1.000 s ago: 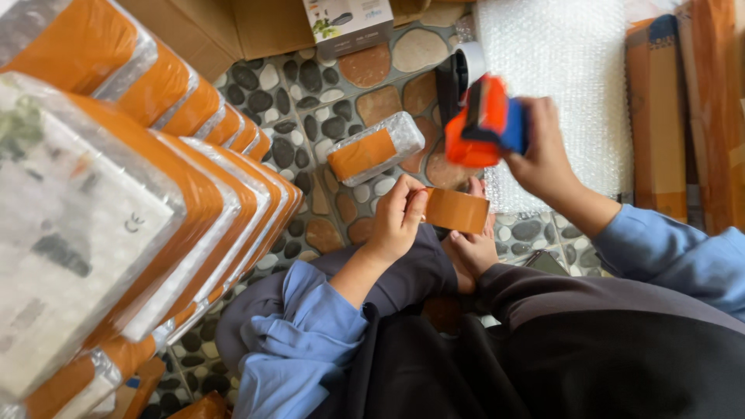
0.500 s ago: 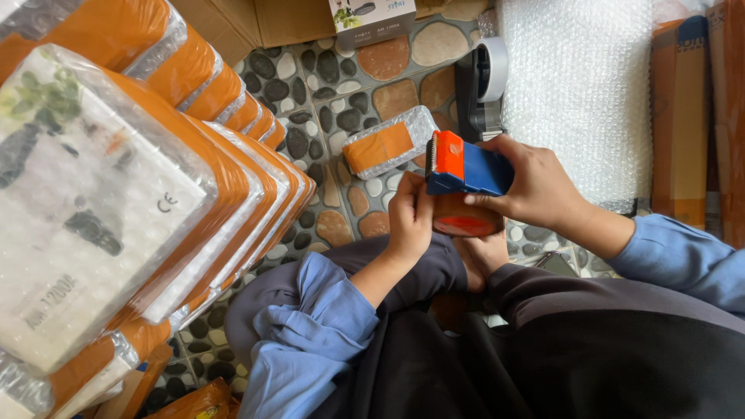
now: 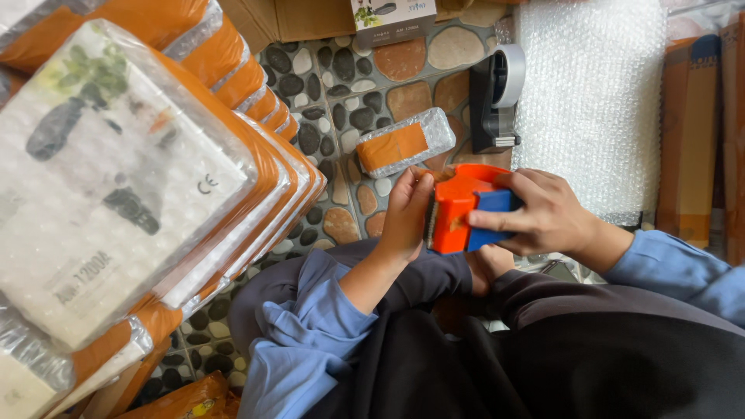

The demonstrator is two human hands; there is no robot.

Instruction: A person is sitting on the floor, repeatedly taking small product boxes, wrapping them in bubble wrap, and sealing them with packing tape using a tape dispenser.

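Head view, hands: your right hand (image 3: 543, 213) is clamped around the blue grip of the orange tape gun (image 3: 459, 208); your left hand (image 3: 405, 213) lies open against the gun's toothed front edge, fingers straight.
Head view, parcel: it sits low above your lap, almost wholly hidden under the gun and both hands; I cannot tell how you hold it.
Head view, doing it well: press the tape flat with the left palm, hold the gun at a slant so the teeth bite cleanly, and keep fingertips clear of the blade.
Head view, wrapped stack: flat packs (image 3: 132, 163) in bubble wrap with orange tape bands lean in a row at left; the nearest shows a pale face with dark pictures.
Head view, small pack: one taped packet (image 3: 403, 142) lies on the pebble floor (image 3: 334, 109), just beyond your left hand.
Head view, other items: a black dispenser (image 3: 497, 97), a bubble wrap sheet (image 3: 594, 101), brown cartons (image 3: 691, 140) at right, a printed box (image 3: 392, 15) at top.
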